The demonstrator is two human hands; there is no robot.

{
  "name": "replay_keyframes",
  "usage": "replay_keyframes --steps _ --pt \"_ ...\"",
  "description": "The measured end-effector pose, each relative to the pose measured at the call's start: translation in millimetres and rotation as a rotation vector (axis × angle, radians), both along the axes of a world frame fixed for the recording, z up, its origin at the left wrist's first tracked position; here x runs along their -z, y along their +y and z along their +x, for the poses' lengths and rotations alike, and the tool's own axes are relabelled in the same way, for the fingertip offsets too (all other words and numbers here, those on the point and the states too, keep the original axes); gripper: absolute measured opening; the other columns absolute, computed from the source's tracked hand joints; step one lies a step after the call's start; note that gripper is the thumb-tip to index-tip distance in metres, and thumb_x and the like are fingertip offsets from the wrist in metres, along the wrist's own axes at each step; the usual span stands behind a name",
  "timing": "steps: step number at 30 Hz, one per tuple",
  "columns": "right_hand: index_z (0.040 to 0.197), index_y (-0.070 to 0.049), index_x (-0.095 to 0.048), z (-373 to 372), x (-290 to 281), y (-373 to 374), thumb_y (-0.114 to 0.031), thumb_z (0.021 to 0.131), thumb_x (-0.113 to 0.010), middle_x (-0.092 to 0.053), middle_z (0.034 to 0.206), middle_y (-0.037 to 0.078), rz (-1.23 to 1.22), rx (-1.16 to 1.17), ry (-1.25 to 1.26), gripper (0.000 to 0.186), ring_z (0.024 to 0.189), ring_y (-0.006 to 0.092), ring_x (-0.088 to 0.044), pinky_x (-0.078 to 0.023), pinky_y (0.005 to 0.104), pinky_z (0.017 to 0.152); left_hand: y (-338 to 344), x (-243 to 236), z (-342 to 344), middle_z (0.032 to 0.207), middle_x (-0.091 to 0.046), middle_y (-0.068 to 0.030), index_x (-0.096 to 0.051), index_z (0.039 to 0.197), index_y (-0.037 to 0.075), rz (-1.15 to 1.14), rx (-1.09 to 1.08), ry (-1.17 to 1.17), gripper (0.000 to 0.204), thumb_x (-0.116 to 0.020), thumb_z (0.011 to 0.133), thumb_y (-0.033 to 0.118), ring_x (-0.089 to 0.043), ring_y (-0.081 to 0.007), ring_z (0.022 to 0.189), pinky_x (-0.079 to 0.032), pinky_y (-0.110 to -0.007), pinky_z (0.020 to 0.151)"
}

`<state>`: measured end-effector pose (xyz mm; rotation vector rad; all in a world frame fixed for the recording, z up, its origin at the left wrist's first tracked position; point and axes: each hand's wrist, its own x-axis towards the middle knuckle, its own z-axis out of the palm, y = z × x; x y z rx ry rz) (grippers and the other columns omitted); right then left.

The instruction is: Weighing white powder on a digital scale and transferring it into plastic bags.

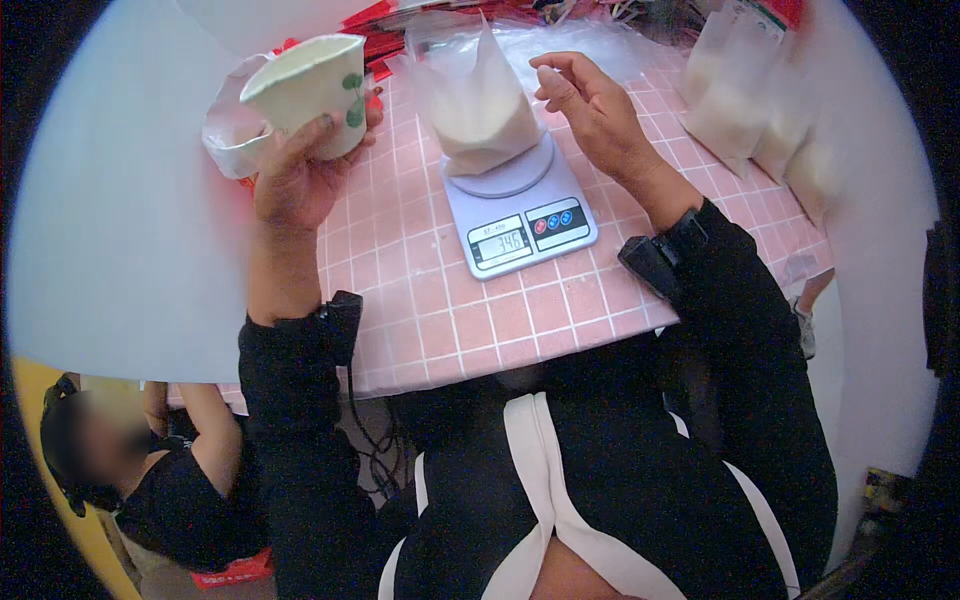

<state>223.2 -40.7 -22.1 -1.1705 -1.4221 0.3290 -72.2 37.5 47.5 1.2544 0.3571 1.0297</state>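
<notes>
A pale paper cup [310, 85] with green leaf prints is tilted and squeezed out of round in my left hand [300, 180]. It is held to the left of a digital kitchen scale [460, 225]. Standing upright on the scale's round plate is a translucent bag [485, 125], its top gaping and its lower part filled with white powder or fine grains. Just right of the bag, my right hand [597, 112] is raised with its fingers loosely bent and apart, holding nothing. The cup's inside is hidden from here.
Several filled translucent bags [730, 115] stand at the right of the pink tiled-pattern table [400, 300]. Behind the cup is a white bag-like container [228, 115]. Clear plastic and red packaging [390, 30] lie at the back. Another person [180, 490] is at the lower left.
</notes>
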Motion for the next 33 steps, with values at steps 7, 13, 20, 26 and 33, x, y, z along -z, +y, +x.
replay_keyframes --steps 7,13,20,26,33 --pt "0.116 -0.002 -0.059 -0.1 7.2 4.8 -0.04 0.098 -0.053 -0.066 0.093 0.01 -0.075 -0.053 0.074 0.043 0.083 0.0162 -0.062 -0.051 0.0301 0.077 15.8 62.9 -19.9 0.117 -0.06 -0.0209 -0.044 0.132 -0.003 -0.024 0.109 -0.014 0.059 -0.069 0.08 0.011 -0.064 -0.0286 0.102 -0.057 -0.036 0.081" --pt "0.117 -0.001 -0.059 -0.3 2.8 0.1 -0.04 0.099 -0.051 -0.065 0.093 0.009 -0.076 -0.059 0.074 0.043 0.085 0.0147 -0.061 -0.05 0.0281 0.079 22.8 83.8 -22.3 0.119 -0.059 -0.0179 -0.043 0.133 -0.001 -0.099 0.083 0.079 0.06 -0.069 0.082 0.015 -0.062 -0.0313 0.107 -0.056 -0.037 0.082" --pt "0.118 -0.003 -0.06 -2.9 4.8 0.8 -0.039 0.102 -0.046 -0.063 0.092 0.006 -0.131 -0.083 0.09 0.042 0.087 0.0122 -0.058 -0.047 0.0263 0.083 20.1 88.9 -17.8 0.116 -0.061 -0.0204 -0.043 0.133 -0.001 -0.193 0.058 0.044 0.06 -0.069 0.08 0.008 -0.065 -0.0303 0.104 -0.056 -0.038 0.084" --pt "0.117 -0.002 -0.06 -1.2 5.8 5.9 -0.037 0.1 -0.049 -0.065 0.092 0.008 -0.134 -0.119 0.104 0.041 0.085 0.0143 -0.06 -0.049 0.0269 0.08 20.1 85.5 -17.4 0.115 -0.061 -0.0194 -0.045 0.132 -0.001 -0.167 0.028 0.115 0.059 -0.07 0.08 0.008 -0.065 -0.0295 0.103 -0.056 -0.038 0.084" --pt "0.116 -0.001 -0.059 -2.8 3.5 -1.8 -0.037 0.1 -0.05 -0.064 0.098 0.008 -0.132 -0.101 0.145 0.041 0.089 0.0143 -0.06 -0.048 0.0275 0.083 7.9 64.5 -14.0 0.111 -0.062 -0.0175 -0.046 0.13 -0.002 -0.078 -0.005 0.048 0.058 -0.07 0.079 0.01 -0.066 -0.0248 0.091 -0.056 -0.033 0.072"
